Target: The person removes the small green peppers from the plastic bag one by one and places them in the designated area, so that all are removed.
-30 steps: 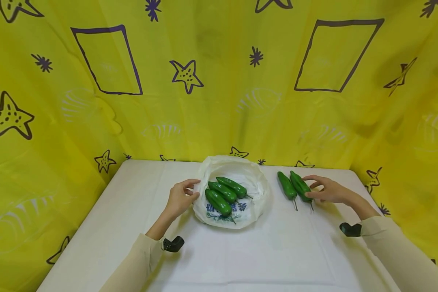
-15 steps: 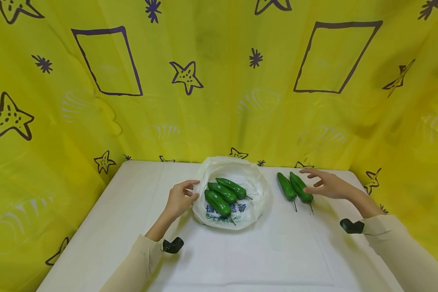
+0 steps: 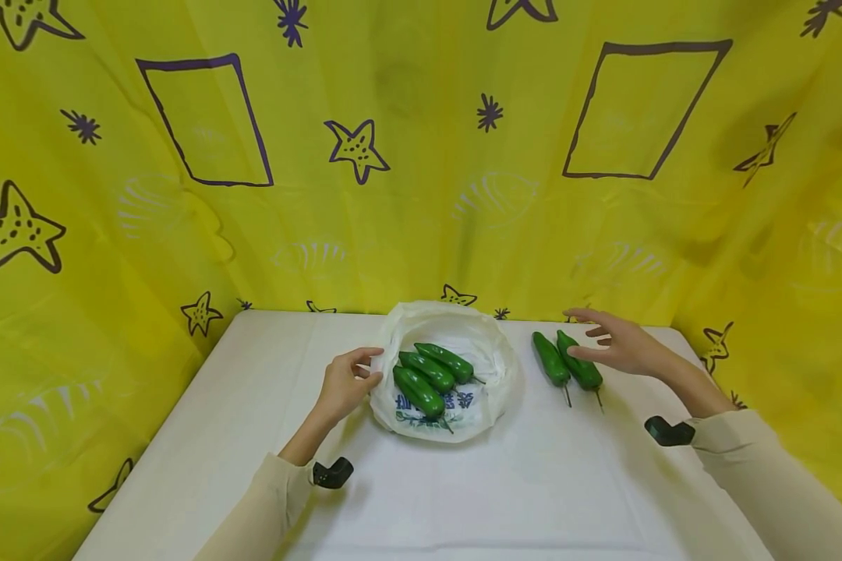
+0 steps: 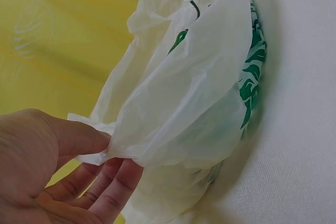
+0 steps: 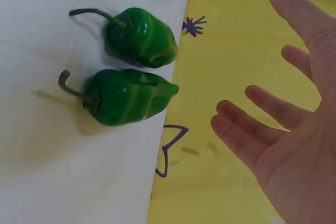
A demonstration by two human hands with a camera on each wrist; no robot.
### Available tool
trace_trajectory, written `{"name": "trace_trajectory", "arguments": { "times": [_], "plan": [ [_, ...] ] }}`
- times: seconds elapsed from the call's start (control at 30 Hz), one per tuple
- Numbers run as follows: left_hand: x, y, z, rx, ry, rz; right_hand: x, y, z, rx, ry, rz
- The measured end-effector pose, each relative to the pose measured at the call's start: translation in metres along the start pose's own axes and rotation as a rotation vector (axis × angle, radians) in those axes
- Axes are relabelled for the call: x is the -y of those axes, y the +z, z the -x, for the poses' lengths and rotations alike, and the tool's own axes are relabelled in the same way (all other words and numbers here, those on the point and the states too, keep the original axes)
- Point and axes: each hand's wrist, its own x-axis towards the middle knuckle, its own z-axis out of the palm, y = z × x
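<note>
A translucent white plastic bag (image 3: pixel 501 389) stands with its mouth spread on the table, and three green peppers (image 3: pixel 421 392) lie side by side inside it. My left hand (image 3: pixel 341 386) pinches the bag's left rim between thumb and fingers; the left wrist view shows the thin film (image 4: pixel 173 114) held there. To the right of the bag, two more green peppers (image 3: pixel 550 358) lie close together, stems toward me. Over the right one of these, my right hand (image 3: pixel 620 343) hovers with fingers spread, holding nothing. In the right wrist view a gap separates the fingers from both peppers (image 5: pixel 131 98).
A white cloth covers the table (image 3: pixel 519 491). Behind it and at both sides hangs a yellow curtain (image 3: pixel 421 234) printed with starfish and fish. The back table edge runs just beyond the bag and the peppers.
My right hand has come away from the right loose pepper, its fingers straightening and shifting slightly up and left. The left hand and the bag stay put.
</note>
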Motion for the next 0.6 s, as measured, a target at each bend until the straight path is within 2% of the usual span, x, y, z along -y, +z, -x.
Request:
{"name": "trace_trajectory", "arguments": {
  "times": [0.17,0.33,0.6],
  "plan": [
    [-0.001,0.001,0.0,0.001,-0.007,-0.001,0.009,0.004,-0.004,-0.037,-0.015,-0.022],
    [-0.001,0.001,0.0,0.001,-0.003,0.0,0.016,0.008,-0.009,-0.079,-0.069,-0.023],
    [0.001,0.001,0.0,-0.001,0.006,0.007,0.027,0.012,-0.019,-0.095,-0.099,-0.019]
  ]
}}
